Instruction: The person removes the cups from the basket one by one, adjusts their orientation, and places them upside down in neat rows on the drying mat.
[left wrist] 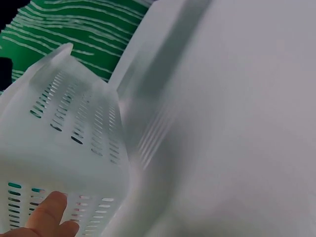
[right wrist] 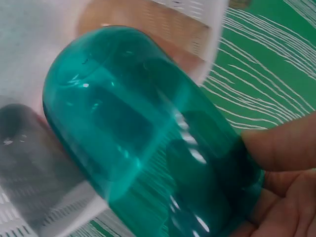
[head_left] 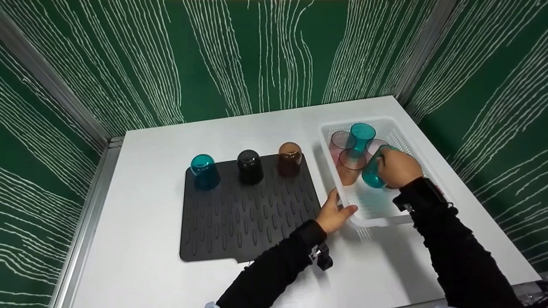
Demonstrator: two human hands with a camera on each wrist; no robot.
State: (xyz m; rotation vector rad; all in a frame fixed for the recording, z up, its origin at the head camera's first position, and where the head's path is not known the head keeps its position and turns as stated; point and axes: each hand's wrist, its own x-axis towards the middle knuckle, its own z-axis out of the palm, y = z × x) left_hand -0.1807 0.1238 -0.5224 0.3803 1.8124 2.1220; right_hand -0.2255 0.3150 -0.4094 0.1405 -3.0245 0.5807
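My right hand (head_left: 400, 167) pinches a clear teal cup (head_left: 371, 177) by its rim, over the white plastic basket (head_left: 381, 222). In the right wrist view the cup's rounded base (right wrist: 94, 69) points away from the thumb, which presses near the rim. With the thumb over its near left corner and fingers against the outer wall, my left hand (head_left: 334, 216) grips the basket. Inside stand another teal cup (head_left: 362, 131), a pink cup (head_left: 338, 147) and an orange cup (head_left: 349, 173), among others partly hidden by the right hand.
Left of the basket lies a black ridged mat (head_left: 239, 218). Along its far edge, upside down, stand a teal cup (head_left: 204, 171), a dark grey cup (head_left: 250, 167) and a brown cup (head_left: 290, 159). Green walls with white lines (head_left: 274, 55) enclose the white table (head_left: 137, 205).
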